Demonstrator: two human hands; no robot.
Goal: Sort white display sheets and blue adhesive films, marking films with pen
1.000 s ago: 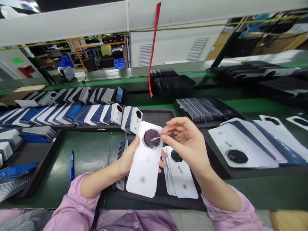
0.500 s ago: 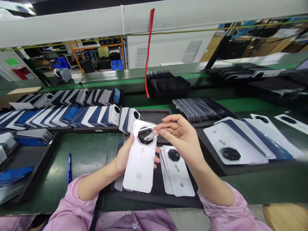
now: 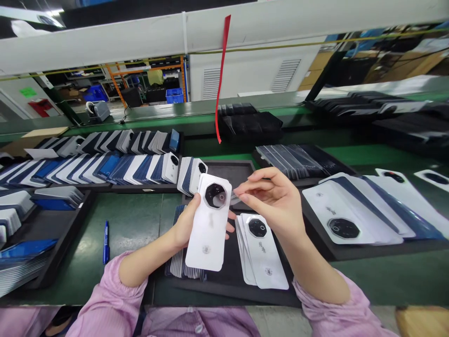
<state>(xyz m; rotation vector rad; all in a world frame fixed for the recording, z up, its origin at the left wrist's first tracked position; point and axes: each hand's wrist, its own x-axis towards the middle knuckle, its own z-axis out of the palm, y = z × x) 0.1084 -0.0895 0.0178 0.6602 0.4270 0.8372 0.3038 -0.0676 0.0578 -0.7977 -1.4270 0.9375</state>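
Observation:
My left hand (image 3: 187, 221) grips a white phone back cover (image 3: 206, 234) by its edges, thumb on the left and fingertips showing at the right. It is tilted toward me and has a black octagonal camera area near its top. To its right, my right hand (image 3: 278, 201) pinches a small piece of clear film (image 3: 235, 197) between thumb and fingers, close to the camera area. Whether the film still touches the cover I cannot tell. Below my right hand, several white covers (image 3: 264, 257) lie fanned on a black tray, beside a row of upright covers (image 3: 178, 255).
A blue marker (image 3: 105, 242) lies on the green bench at left. Trays of upright white and blue covers (image 3: 140, 168) line the back left. At right a black tray (image 3: 328, 252) holds larger white sheets or covers (image 3: 333, 206). A red ribbon (image 3: 221, 79) hangs ahead.
My right hand has shifted right with the clear film, off the camera area. The cover in my left hand has tipped a little, and the view has shifted slightly.

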